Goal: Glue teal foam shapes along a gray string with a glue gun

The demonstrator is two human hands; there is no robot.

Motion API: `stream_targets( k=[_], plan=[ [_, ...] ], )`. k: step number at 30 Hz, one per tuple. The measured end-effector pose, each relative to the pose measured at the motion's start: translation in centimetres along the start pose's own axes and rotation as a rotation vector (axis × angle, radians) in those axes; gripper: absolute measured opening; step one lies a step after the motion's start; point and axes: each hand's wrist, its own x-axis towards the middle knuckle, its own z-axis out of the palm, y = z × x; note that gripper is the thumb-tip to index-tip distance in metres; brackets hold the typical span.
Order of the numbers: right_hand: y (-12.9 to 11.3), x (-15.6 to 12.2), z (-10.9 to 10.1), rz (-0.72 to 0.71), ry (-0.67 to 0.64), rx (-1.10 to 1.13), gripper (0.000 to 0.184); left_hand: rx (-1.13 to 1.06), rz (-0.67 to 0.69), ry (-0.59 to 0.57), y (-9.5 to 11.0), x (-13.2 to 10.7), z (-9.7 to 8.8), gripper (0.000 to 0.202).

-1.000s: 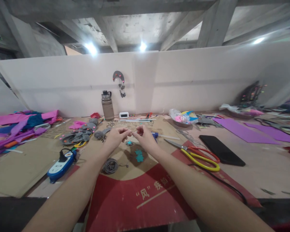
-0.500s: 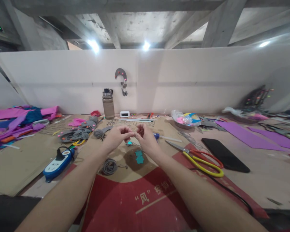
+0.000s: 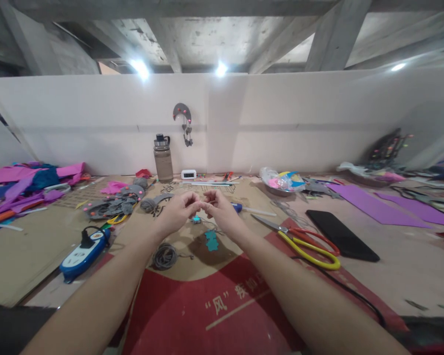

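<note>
My left hand [image 3: 180, 211] and my right hand [image 3: 222, 211] meet above the board, fingertips pinched together and touching. What lies between them is too small to make out. Just below the fingers shows a small teal piece [image 3: 196, 219], with a thin grey cord near it. Teal cut-out shapes [image 3: 211, 240] lie on the brown board under my right hand. A coil of grey cord [image 3: 165, 256] rests by my left wrist. Right of my right hand, a glue gun [image 3: 237, 207] is partly hidden.
Scissors [image 3: 311, 244] with red and yellow handles and a black phone [image 3: 342, 235] lie to the right. A power strip [image 3: 84, 254] and grey felt scraps [image 3: 114, 202] are on the left. Behind stand a bottle [image 3: 163, 160], a small clock [image 3: 188, 174] and a bowl [image 3: 279, 190].
My fingertips have come closer together and now touch. The whole view has shifted slightly; the things on the table lie as before.
</note>
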Motion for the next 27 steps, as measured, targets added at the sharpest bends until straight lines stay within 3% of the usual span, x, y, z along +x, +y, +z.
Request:
stream_targets(
  k=[5, 10, 14, 23, 27],
  plan=[
    [-1.0, -0.2, 0.3, 0.09, -0.16, 0.211, 0.034, -0.497, -0.067, 0.038, 0.1, 0.1, 0.6, 0.03],
    [-1.2, -0.3, 0.3, 0.094, -0.137, 0.218, 0.033, -0.558, -0.098, 0.128, -0.2, 0.5, 0.3, 0.025],
    [-1.2, -0.3, 0.3, 0.087, -0.133, 0.228, 0.034, -0.412, -0.05, 0.157, -0.3, 0.6, 0.1, 0.024],
    [-0.5, -0.3, 0.6, 0.016, -0.023, 0.132, 0.03, 0.161, 0.051, 0.21, 0.6, -0.4, 0.5, 0.023],
    [-0.5, -0.5, 1.0, 0.006, -0.058, 0.121, 0.028, 0.301, 0.1, 0.21, 0.3, -0.4, 0.5, 0.017]
  ],
)
